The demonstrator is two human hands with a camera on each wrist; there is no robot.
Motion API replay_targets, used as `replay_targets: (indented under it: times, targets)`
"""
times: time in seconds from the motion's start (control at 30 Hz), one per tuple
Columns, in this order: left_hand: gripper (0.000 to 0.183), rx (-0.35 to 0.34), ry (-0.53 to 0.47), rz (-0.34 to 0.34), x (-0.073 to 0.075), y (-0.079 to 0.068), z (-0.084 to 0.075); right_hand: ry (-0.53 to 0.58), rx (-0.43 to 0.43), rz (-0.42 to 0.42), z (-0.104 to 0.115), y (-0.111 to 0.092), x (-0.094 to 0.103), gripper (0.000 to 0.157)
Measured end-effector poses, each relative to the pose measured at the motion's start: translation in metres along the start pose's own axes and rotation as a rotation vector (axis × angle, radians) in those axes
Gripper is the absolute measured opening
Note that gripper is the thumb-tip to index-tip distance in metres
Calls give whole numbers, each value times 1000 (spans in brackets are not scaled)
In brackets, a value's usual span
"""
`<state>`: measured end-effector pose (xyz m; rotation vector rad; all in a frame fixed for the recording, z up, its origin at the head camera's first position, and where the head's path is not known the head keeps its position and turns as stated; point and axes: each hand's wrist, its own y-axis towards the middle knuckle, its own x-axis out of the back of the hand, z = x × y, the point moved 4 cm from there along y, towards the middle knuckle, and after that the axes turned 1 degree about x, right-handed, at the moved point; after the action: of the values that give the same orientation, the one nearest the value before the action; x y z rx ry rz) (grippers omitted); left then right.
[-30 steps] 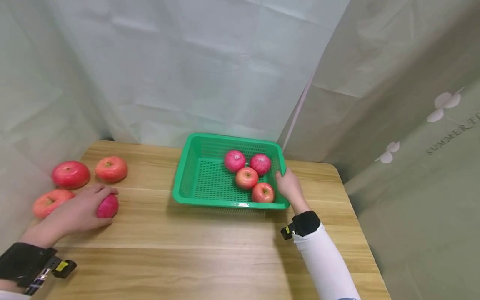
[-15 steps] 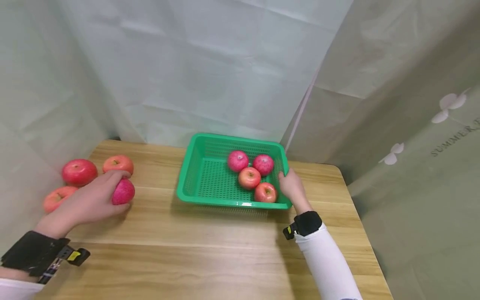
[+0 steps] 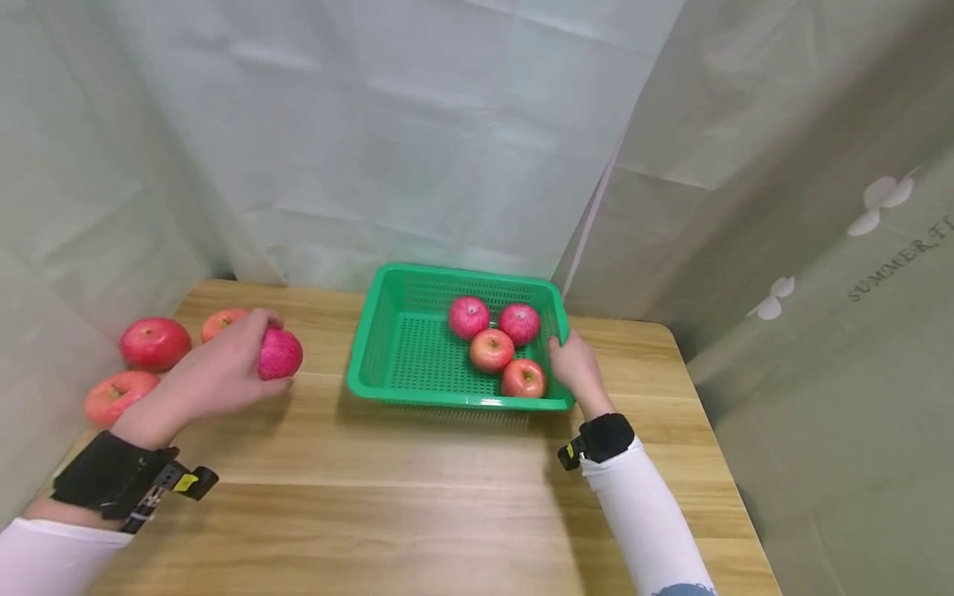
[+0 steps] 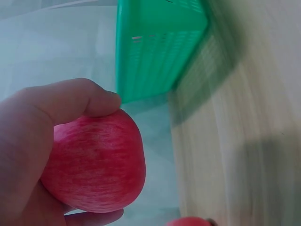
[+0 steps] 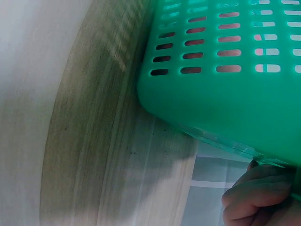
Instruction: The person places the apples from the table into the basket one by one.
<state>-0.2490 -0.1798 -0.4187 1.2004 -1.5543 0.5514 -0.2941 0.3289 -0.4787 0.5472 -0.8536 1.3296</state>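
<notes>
My left hand (image 3: 224,364) grips a pinkish-red apple (image 3: 280,354), raised over the left part of the table. In the left wrist view the thumb lies along one side of this apple (image 4: 99,162) and fingers show beneath it. My right hand (image 3: 576,371) holds the right end of a green plastic basket (image 3: 358,348) by its rim; in the right wrist view curled fingers (image 5: 258,193) show at the basket's edge (image 5: 225,113). Several apples sit in the basket's right half, two deep pink and two paler red, one of them this apple (image 3: 491,351).
At the table's left end lie a red apple (image 3: 155,343), a paler apple (image 3: 119,397) in front of it, and another apple (image 3: 221,323) partly hidden behind the left hand. Pale sheeting (image 3: 417,149) hangs behind and along both sides of the wooden table (image 3: 417,530).
My left hand has lifted the pinkish-red apple and carried it rightward and away from the other loose apples, toward the basket. The right hand keeps its hold on the basket, which stays in place.
</notes>
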Motion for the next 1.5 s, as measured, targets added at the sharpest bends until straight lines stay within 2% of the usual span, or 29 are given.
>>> replay_targets:
  times: [0.23, 0.37, 0.63, 0.8, 1.1, 1.3, 1.5]
  targets:
    - [79, 12, -25, -30, 3, 16, -13, 21, 3, -12, 0, 3, 5, 63]
    - [80, 7, -38, -41, 3, 19, -18, 38, -2, 0, -2, 3, 5, 62]
    - [79, -58, -98, -71, 3, 30, -35, 39, 6, -2, -2, 1, 4, 59]
    - [79, -56, -128, -45, 1, 37, -47, 39, 1, 2, 1, 1, 1, 58]
    - [79, -57, -128, -19, -2, 40, -51, 26, 1, 1, 0, 2, -2, 59]
    - [78, -68, -154, -23, -2, 49, -61, 34, 6, -8, 0, 3, -2, 58]
    - [78, -79, -182, -3, -12, 58, -73, 28, 11, -9, -1, 4, 0, 59]
